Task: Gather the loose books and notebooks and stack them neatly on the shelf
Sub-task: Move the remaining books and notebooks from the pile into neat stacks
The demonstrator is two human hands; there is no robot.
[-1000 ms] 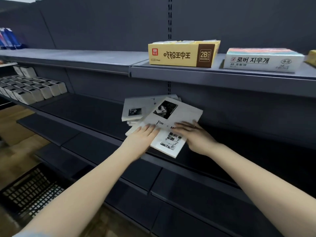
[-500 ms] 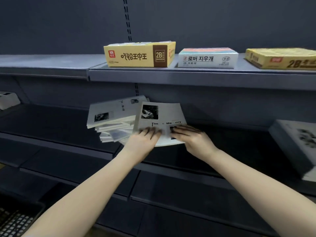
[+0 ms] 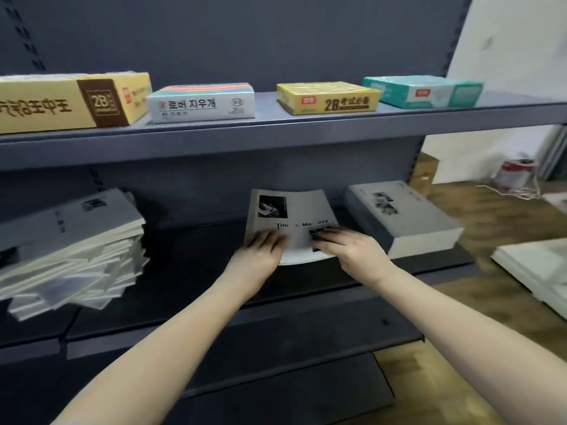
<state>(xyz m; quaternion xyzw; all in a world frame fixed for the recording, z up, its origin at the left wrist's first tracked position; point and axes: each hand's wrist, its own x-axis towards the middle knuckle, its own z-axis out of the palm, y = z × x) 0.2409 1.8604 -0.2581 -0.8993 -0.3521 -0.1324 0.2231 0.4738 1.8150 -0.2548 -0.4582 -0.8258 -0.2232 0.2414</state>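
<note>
A thin white book (image 3: 295,210) titled "Time & Memory" is held between my two hands over the middle of the dark shelf (image 3: 306,306). My left hand (image 3: 260,256) grips its near left edge and my right hand (image 3: 349,250) its near right edge. Fingers lie on the cover and the thumbs are hidden underneath. The cover bows a little. To the left is a messy, fanned pile of white books (image 3: 70,250). Just right of the held book sits a neat, thick stack of grey-covered books (image 3: 405,222).
The upper shelf carries a row of flat boxes: yellow (image 3: 70,102), white (image 3: 201,102), yellow (image 3: 328,98) and teal (image 3: 423,90). More white books (image 3: 537,271) lie at the right on the wooden floor, with a paint can (image 3: 515,173) and a cardboard box (image 3: 425,173) behind.
Both hands have carried the book rightward, away from the messy pile and toward the neat stack. The view has swung right with them.
</note>
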